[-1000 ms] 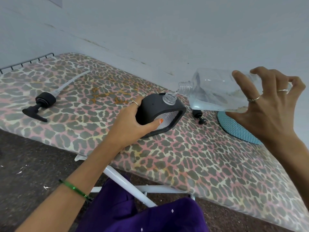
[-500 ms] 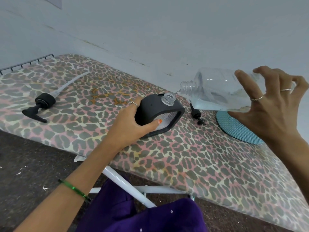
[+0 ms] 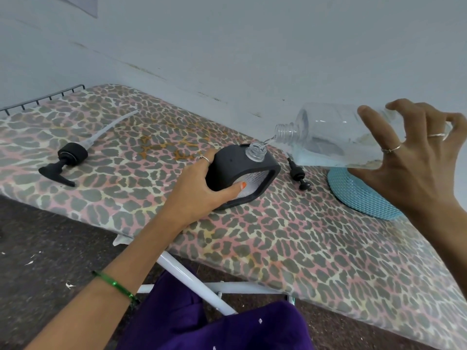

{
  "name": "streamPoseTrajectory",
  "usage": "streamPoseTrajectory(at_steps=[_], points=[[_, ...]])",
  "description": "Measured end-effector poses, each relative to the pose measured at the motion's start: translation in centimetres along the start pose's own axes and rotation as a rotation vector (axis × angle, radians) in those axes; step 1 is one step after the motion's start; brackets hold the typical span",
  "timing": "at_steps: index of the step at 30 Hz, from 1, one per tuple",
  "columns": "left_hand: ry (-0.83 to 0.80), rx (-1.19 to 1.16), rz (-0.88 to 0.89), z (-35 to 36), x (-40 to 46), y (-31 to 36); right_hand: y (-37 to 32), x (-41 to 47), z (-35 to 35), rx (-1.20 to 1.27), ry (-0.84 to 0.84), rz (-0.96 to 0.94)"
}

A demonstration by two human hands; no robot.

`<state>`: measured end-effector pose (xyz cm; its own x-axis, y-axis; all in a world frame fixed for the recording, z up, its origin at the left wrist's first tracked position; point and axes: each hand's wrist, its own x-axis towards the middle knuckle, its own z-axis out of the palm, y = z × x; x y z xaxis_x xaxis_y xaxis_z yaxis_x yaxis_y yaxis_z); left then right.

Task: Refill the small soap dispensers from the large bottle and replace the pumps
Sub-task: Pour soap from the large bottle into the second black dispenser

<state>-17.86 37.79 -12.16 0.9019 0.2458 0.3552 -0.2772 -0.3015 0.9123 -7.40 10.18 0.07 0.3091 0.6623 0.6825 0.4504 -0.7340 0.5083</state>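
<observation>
Leopard-print ironing board (image 3: 290, 248) runs along a pale wall on white legs, above dark speckled floor; left hand (image 3: 199, 190), wrist in a green bangle, grasps the black-sleeved dispenser (image 3: 242, 178) standing on the board, thumb across its front; right hand (image 3: 414, 157) grips the large clear bottle (image 3: 328, 140), tipped nearly level just right of the dispenser, fingers spread over its side; bottle's mouth sits just above the dispenser's open neck, a thin clear stream between them, pale liquid pooled along the bottle's lower side; small pump (image 3: 298, 173) lies just right of the dispenser, teal mesh dish (image 3: 361, 198) further right, large pump (image 3: 68, 160) well left.
</observation>
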Motion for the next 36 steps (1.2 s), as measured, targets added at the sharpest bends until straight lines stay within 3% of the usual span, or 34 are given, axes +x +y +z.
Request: streamPoseTrajectory(at_steps=[36], points=[[0.0,-0.012,-0.003,-0.02,-0.09,0.2,0.25,0.32,-0.21,-0.011,0.02,-0.027]])
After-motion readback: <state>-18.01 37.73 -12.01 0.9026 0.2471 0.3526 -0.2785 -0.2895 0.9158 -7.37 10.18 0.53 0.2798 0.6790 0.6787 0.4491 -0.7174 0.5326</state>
